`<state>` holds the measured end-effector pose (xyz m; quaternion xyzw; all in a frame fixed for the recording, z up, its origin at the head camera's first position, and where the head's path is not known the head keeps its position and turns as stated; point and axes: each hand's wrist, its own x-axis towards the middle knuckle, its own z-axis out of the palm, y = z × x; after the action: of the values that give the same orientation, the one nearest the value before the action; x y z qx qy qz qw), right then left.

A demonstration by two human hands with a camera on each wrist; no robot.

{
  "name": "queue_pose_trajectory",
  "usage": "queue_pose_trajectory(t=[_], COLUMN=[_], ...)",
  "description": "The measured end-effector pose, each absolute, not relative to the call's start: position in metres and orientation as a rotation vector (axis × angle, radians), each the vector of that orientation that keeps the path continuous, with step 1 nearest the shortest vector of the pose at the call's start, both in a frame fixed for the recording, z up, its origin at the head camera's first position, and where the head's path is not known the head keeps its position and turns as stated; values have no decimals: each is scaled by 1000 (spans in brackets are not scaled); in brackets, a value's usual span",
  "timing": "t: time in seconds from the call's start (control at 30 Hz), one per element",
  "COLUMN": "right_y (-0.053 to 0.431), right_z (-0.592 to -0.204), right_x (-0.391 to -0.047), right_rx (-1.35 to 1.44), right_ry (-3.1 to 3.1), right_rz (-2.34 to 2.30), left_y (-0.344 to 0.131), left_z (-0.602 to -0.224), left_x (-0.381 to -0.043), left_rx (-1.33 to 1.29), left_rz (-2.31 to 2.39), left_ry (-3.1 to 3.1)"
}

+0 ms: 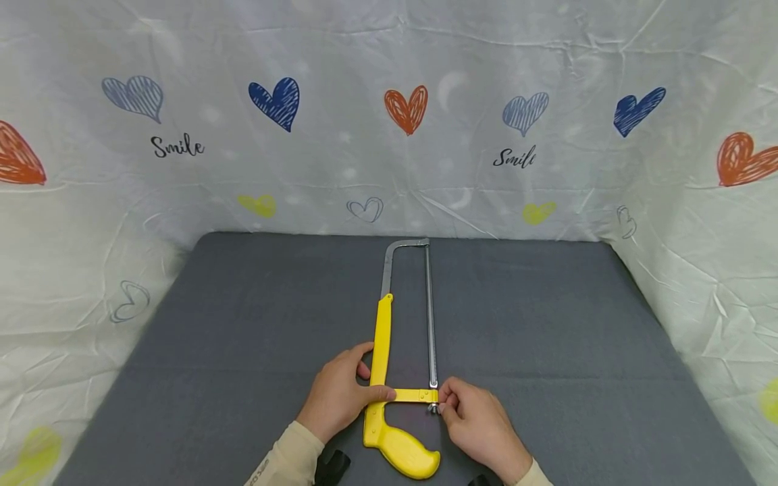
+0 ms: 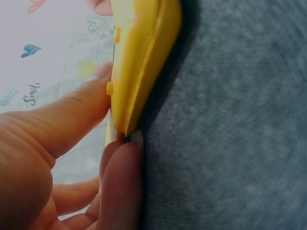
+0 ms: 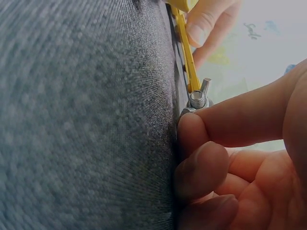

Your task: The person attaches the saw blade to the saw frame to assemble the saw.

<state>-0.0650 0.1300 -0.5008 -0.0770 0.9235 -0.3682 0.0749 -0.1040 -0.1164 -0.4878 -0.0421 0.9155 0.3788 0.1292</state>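
A hacksaw [image 1: 381,337] with a yellow frame and handle lies flat on the dark grey tabletop, its grey metal front bow pointing away from me. The straight blade [image 1: 429,317] runs along its right side. My left hand [image 1: 340,391] grips the yellow frame, thumb over the crossbar and fingers at the left edge. In the left wrist view the yellow handle [image 2: 139,62] stands close beyond the thumb. At the blade's near end is a metal wing nut [image 3: 197,99], with my right hand [image 1: 480,418] at it, fingers curled. Its far side is hidden.
The grey cloth-covered tabletop [image 1: 547,337] extends around the saw. A pale curtain [image 1: 340,155] printed with hearts and "Smile" rises behind and at both sides. Dark straps [image 1: 333,467] show near the wrists.
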Motion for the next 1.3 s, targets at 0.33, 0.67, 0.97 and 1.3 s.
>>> queue_pose_trajectory(t=[0.33,0.67,0.97,1.3], right_y=[129,126,126,127], right_z=[-494,-498,-499,-499], right_x=[-65,-64,-65,-65], right_rx=[-83,-54,-98,-125], right_ry=[2670,2700,2697,2704], right_rz=[-1195,-1119,-1114,-1146], left_y=[-119,-118,-119,-118], left_z=[-489,-489,-489,-487], left_x=[-104,-104,-104,-104], left_rx=[-102,-113,-110,-117], left_rz=[1094,1088,1095,1090], left_ry=[2667,2670,2669,2673])
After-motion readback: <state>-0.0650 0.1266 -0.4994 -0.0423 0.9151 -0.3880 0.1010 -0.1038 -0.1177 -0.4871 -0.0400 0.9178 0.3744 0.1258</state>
